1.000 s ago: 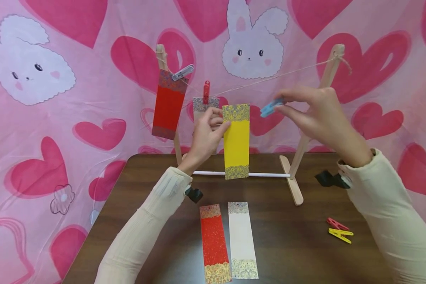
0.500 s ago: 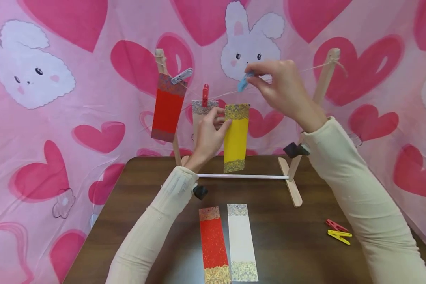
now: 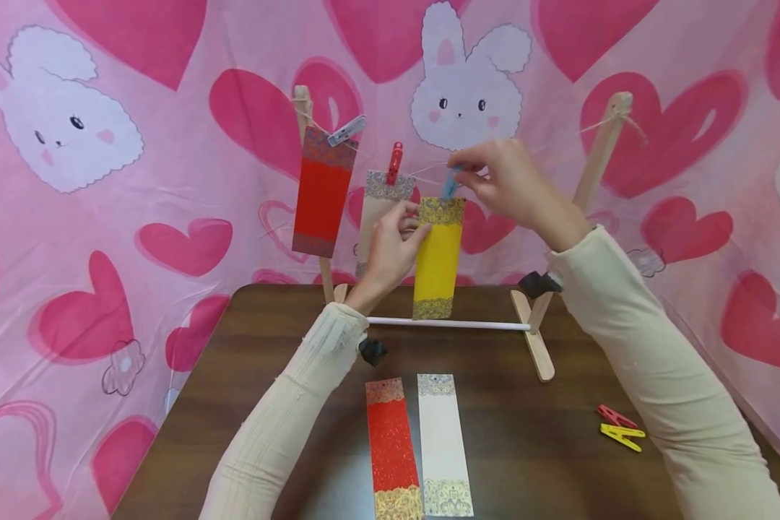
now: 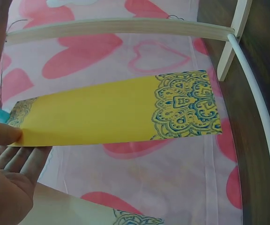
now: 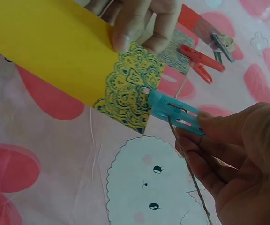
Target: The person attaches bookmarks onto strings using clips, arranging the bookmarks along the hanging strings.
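My left hand point(image 3: 396, 238) pinches the left edge of a yellow card point(image 3: 437, 260) with patterned ends, thumb in front and fingers behind. The card hangs upright below the string. My right hand point(image 3: 503, 180) pinches a light blue clothespin point(image 3: 451, 183) between thumb and fingers. In the right wrist view the clothespin point(image 5: 177, 112) has its tip right at the card's patterned top edge, and the string point(image 5: 191, 171) runs through its jaws. To the left, a red clothespin point(image 3: 395, 162) holds a whitish card point(image 3: 373, 217) on the line, and a grey clothespin point(image 3: 347, 130) holds a red card point(image 3: 325, 195).
Wooden posts point(image 3: 601, 152) carry the string, joined low down by a white rod point(image 3: 481, 324). On the brown table point(image 3: 286, 433) lie a red card point(image 3: 393, 444) and a white card point(image 3: 443, 444). A yellow clothespin point(image 3: 622, 436) and a red clothespin point(image 3: 616, 416) lie at right.
My right hand has brought the blue clothespin leftward to the string, then down to the yellow card's top edge. My left hand keeps its pinch on the card, nearly in place.
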A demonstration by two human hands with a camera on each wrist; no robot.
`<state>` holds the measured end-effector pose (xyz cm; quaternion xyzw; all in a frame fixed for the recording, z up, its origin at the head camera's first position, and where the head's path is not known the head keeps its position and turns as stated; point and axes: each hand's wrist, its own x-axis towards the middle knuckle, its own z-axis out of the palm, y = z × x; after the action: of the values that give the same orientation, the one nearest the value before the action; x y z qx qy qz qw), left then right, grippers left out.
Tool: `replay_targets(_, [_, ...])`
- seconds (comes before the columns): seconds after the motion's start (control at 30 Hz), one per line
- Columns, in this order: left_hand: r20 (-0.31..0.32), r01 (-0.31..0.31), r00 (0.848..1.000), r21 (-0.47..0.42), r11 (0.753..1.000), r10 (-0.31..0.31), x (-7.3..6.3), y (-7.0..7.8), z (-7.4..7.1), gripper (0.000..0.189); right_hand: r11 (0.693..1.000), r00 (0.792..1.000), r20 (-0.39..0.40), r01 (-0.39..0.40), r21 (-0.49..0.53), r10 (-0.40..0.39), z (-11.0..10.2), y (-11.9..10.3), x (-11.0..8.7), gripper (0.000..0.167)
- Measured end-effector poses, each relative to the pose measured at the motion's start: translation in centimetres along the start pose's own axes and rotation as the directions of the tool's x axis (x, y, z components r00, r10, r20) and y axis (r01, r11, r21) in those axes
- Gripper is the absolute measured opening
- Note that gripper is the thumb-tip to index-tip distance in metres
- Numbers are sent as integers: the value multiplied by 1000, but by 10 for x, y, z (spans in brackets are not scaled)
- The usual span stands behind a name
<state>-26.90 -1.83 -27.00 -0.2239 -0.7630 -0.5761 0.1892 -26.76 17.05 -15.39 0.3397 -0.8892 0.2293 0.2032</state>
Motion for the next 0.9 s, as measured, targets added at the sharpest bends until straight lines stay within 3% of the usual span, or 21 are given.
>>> replay_targets(0.47, [15, 9, 1000, -37, 999, -8, 1, 2, 4, 24, 1000, 999, 35, 6, 10, -6, 6, 4, -6, 27])
replay_targets(0.63, [30, 25, 999, -43, 999, -23, -5, -2, 3, 29, 1000, 999, 40, -19, -13, 19, 10, 4, -8, 38])
replay_targets(0.77, [67, 42, 997, -4, 999, -42, -15, -9, -2, 31, 1000, 999, -26, -29, -9, 29, 15, 6, -16, 48])
replay_targets(0.9, [95, 39, 995, 29, 999, -42, -27, -17, -8, 27, 999, 989, -145, 34, 4, -33, 19, 7, -27, 51])
